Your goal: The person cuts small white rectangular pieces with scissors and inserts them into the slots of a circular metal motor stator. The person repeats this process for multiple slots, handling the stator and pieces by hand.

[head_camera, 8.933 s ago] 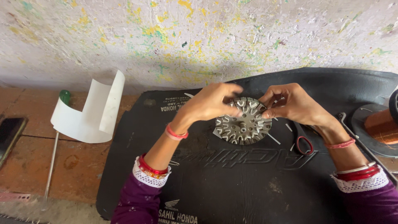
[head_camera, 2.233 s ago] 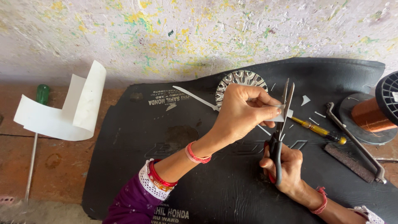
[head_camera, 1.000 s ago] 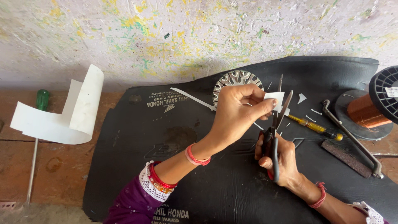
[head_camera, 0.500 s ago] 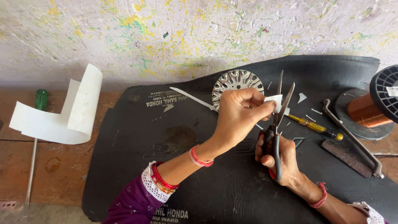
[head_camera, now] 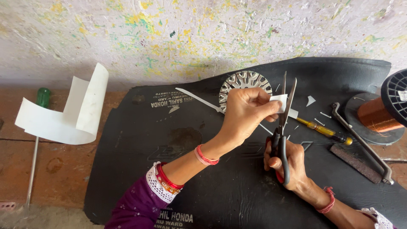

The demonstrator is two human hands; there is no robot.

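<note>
Black rubber mat on brick floor, paint-flecked wall behind. Frame centre: left hand pinches a small white paper piece; right hand grips scissors, blades open around the paper, closer than half a second before. Right forearm cut off lower right; copper-wire spool cropped at right edge.

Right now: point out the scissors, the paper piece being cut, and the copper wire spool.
scissors (head_camera: 283,140): head view, on the pivot.
paper piece (head_camera: 280,101): head view, on its white face.
copper wire spool (head_camera: 375,115): head view, on the wound copper.
</note>
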